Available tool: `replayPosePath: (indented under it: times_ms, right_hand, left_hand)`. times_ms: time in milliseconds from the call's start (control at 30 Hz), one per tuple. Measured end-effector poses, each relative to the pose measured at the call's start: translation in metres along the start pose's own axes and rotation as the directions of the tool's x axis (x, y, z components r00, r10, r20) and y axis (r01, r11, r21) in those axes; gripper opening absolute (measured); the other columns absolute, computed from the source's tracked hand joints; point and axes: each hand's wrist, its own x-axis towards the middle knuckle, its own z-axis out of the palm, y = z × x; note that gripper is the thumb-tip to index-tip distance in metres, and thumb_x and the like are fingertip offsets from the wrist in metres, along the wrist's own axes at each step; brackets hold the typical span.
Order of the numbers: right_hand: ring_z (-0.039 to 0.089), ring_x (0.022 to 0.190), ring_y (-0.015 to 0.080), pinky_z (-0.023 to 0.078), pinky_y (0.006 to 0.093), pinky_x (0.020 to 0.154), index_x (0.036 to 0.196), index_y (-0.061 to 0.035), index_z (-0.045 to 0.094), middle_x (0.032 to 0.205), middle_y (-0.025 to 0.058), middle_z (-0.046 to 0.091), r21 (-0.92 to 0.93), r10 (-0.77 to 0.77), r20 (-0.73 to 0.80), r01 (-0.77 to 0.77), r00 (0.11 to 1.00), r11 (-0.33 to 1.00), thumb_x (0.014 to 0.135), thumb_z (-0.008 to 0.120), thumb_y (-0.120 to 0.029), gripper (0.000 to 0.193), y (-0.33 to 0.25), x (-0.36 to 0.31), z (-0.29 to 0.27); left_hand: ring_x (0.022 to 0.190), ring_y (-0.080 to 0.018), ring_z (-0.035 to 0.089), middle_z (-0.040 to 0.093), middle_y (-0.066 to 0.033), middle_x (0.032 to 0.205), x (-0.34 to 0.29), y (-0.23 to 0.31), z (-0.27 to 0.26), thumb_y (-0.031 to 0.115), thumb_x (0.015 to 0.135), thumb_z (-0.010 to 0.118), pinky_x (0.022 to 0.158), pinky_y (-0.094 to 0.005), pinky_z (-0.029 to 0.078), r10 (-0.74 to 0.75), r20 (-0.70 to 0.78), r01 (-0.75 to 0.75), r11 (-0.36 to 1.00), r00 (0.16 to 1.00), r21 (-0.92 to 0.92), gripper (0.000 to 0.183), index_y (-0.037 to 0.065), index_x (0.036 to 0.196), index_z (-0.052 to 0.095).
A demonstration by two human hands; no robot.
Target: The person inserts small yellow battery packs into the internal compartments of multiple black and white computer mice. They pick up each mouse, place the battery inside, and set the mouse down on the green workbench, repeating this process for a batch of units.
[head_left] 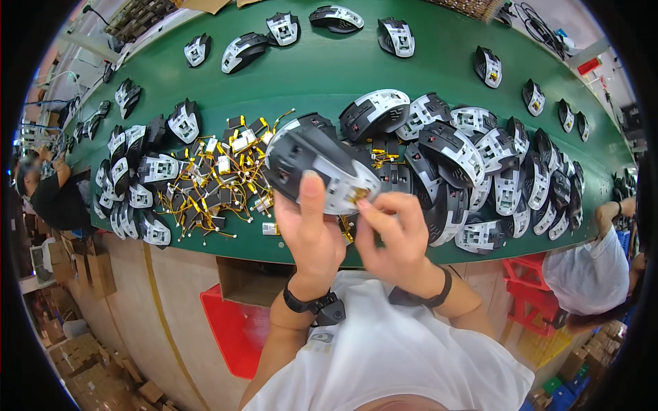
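Observation:
A half-assembled computer mouse (312, 154) with a black and whitish shell is held up over the near part of the bench. My left hand (312, 236) grips it from below, thumb along its near side. At its right end, the fingertips of my right hand (397, 240) are pinched together against a small yellow piece (358, 194) in an opening of the shell. Whether they hold that piece or only press it, I cannot make out. Left of the mouse lies a tangled heap of small black battery packs (212, 175) with yellow tape and thin wires.
More mice are crowded in a pile (473, 154) to the right and a smaller group (127, 171) to the left. Several stand spaced along the far green bench (295, 75). Below it are a red bin (236, 329) and red crates (528, 294). Other people sit at both sides.

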Motion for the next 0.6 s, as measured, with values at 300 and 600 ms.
replayPosePath:
  times_ms: [300, 600]
  right_hand:
    - [0.056, 0.072, 0.0238, 0.048, 0.0315, 0.059, 0.094, -0.0057, 0.066, 0.088, 0.009, 0.053, 0.026, 0.088, 0.087, -0.09, 0.992, 0.996, 0.062, 0.065, 0.01, 0.036, 0.004, 0.001, -0.013]
    - [0.061, 0.073, 0.0179, 0.052, 0.0272, 0.063, 0.105, -0.0047, 0.069, 0.094, 0.0105, 0.062, 0.342, 0.202, 0.135, -0.237, 0.97, 0.909, 0.072, 0.072, 0.005, 0.035, 0.006, 0.022, -0.034]
  left_hand:
    - [0.092, -0.0171, 0.065, 0.063, -0.0084, 0.108, -0.004, 0.001, 0.0, 0.03, 0.095, 0.062, 0.078, -0.0324, 0.054, -0.107, 0.039, 0.106, 0.994, 0.994, 0.019, 0.041, 0.001, 0.121, 0.051]
    - [0.096, -0.0177, 0.065, 0.063, -0.0091, 0.111, 0.004, 0.011, -0.006, 0.033, 0.095, 0.061, 0.083, -0.0341, 0.053, -0.12, 0.096, 0.12, 0.993, 0.988, 0.007, 0.043, 0.0, 0.121, 0.052]
